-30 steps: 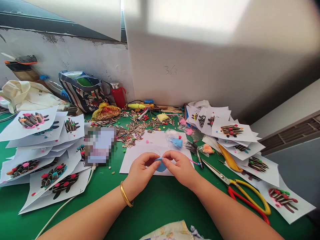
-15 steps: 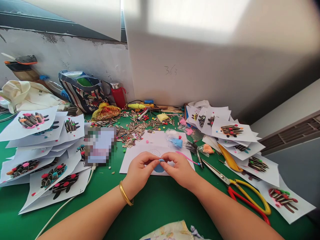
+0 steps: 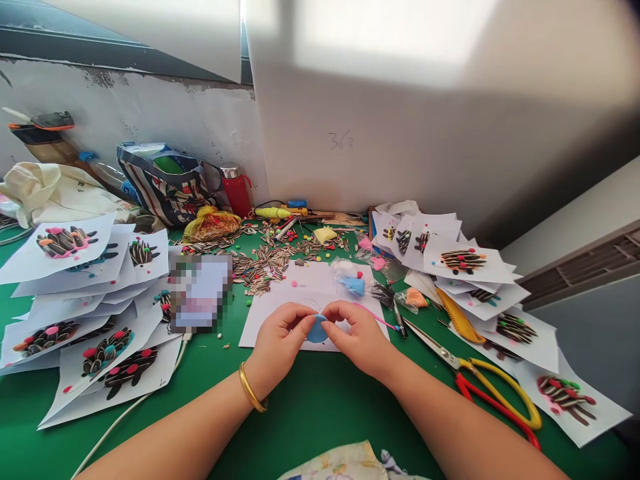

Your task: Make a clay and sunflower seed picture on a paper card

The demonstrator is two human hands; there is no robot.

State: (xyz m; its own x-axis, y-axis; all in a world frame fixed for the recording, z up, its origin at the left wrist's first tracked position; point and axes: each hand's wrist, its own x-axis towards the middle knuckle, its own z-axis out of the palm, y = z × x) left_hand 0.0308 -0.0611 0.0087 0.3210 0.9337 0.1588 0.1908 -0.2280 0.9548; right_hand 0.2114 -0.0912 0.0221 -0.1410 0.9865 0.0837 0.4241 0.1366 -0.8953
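Between both thumbs and forefingers is a thin, flat round piece of blue clay (image 3: 317, 331). My left hand (image 3: 285, 338) pinches its left side, and my right hand (image 3: 356, 338) pinches its right side. Both hands hover over a white sheet of paper (image 3: 255, 325), where a faint dotted outline shows partly behind the fingers. Toward the sheet's top right rests a lump of blue clay (image 3: 354, 287) in clear plastic wrap. A small pink ball (image 3: 294, 284) lies on the paper too.
Sunflower seeds (image 3: 270, 260) spread across the green table (image 3: 300, 413) behind the sheet. Stacks of seed hedgehog pictures stand left (image 3: 100, 327) and right (image 3: 500, 320). Large scissors (image 3: 470, 367), a yellow-handled cutter (image 3: 457, 317) and a pen (image 3: 400, 321) lie at right. A pixelated phone (image 3: 200, 293) lies left.
The blue clay has been raised and turned, so more of its round face shows between the fingers. Both hands keep their pinch and have barely moved.
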